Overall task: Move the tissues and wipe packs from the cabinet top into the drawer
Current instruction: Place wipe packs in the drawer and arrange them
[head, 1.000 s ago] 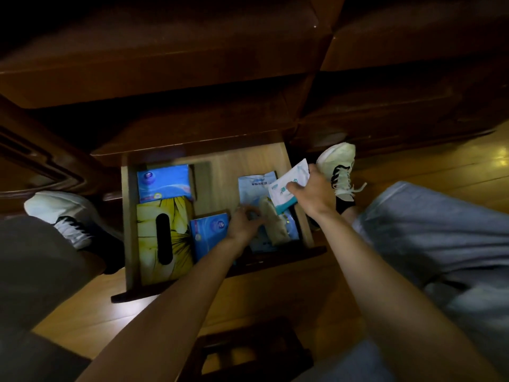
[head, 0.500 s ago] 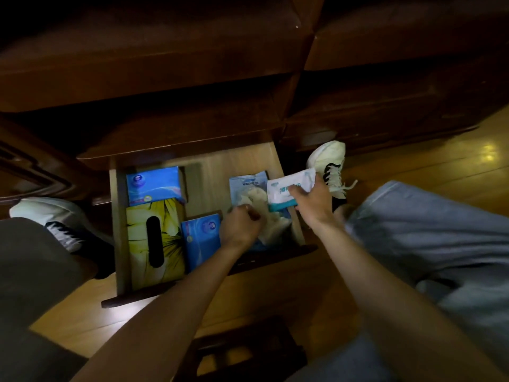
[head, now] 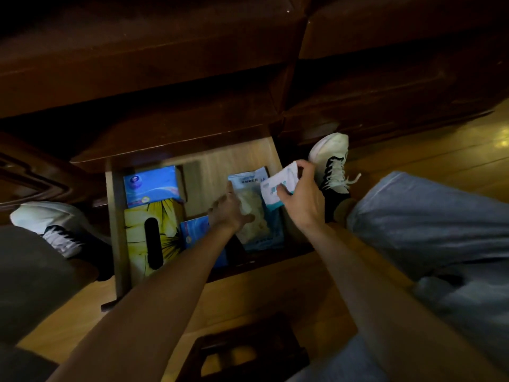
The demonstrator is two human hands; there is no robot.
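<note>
Drawer (head: 117,216): pulled open, pale wood inside.
Right hand (head: 300,199): fingers pinch a small white wipe pack (head: 278,188), raised over the drawer's right side.
Left hand (head: 230,210): fingers spread loosely, resting on a larger blue pack (head: 259,216) lying flat under them in the drawer.
Left of those fingers: yellow tissue box (head: 151,232); two blue tissue packs (head: 151,184).

Inside the drawer (head: 115,216): two blue tissue packs (head: 151,186), one yellow tissue box (head: 137,238), one pale wipe pack (head: 256,216); above it, one white wipe pack (head: 275,186) held
</note>
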